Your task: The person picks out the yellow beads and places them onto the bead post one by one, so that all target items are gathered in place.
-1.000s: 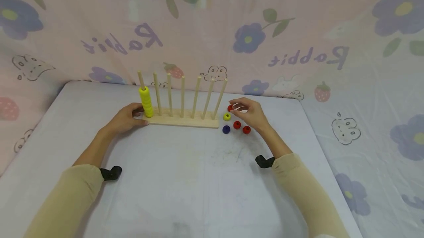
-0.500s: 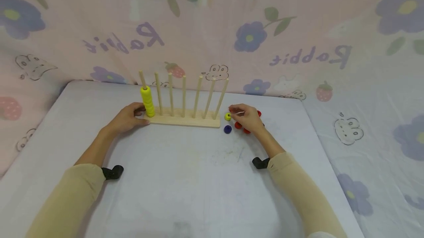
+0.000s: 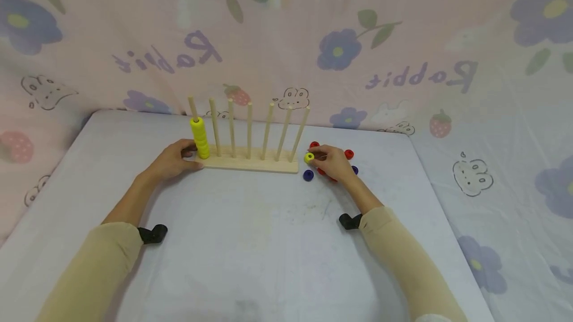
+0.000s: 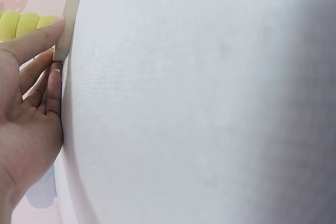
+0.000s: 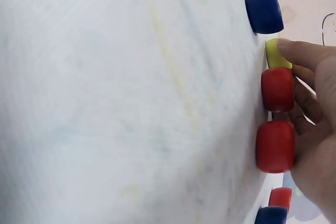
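Observation:
A wooden peg rack (image 3: 250,164) stands on the table with a row of upright pegs. Its leftmost peg carries a stack of yellow beads (image 3: 199,138). My left hand (image 3: 172,161) grips the left end of the rack's base, the thumb along the front edge in the left wrist view. Off the rack's right end, my right hand (image 3: 333,161) pinches a loose yellow bead (image 3: 309,158) between thumb and fingers. In the right wrist view this yellow bead (image 5: 276,53) is partly hidden behind the thumb and a red bead (image 5: 277,89).
Around the right hand lie a dark blue bead (image 3: 308,175), red beads (image 3: 349,154) and another blue bead (image 3: 355,169); the hand partly covers some of them. A patterned cloth (image 3: 268,38) hangs behind the white table (image 3: 233,242).
My right hand has moved from the red bead at the back slightly toward me, onto the yellow bead. My left hand keeps its place on the rack.

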Available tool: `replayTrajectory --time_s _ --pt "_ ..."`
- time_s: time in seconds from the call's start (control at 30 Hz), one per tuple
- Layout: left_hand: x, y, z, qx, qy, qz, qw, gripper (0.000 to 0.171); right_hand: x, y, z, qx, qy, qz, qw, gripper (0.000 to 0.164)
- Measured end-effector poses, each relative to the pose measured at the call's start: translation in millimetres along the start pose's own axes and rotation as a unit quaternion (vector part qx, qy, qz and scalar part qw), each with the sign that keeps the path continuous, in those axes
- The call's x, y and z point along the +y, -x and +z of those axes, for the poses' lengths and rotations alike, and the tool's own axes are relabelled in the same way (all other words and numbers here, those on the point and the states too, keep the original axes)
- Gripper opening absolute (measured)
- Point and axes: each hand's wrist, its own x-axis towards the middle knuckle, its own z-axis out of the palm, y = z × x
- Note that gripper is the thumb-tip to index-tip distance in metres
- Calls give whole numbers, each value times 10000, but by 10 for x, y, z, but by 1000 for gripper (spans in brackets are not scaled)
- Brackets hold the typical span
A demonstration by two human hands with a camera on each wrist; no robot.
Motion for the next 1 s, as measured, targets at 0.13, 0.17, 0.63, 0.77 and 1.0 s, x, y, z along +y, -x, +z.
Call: replayTrajectory --time_s 0.13,0.17,0.63,0.77,1.0 --pt "-19 6 -3 18 14 27 10000 75 -24 -18 -4 -67 100 -70 9999 33" --pt "-20 7 0 21 27 42 10000 75 -28 -19 -6 -78 107 -72 9999 33" --pt "6 7 39 -4 99 -94 9999 77 -50 62 -122 9 34 115 9999 31" --pt "18 11 33 -2 99 -110 9999 77 -85 68 -174 87 -233 149 9996 33" --pt "33 23 20 8 50 -152 9999 77 -185 35 -258 464 -1007 -394 9931 36"
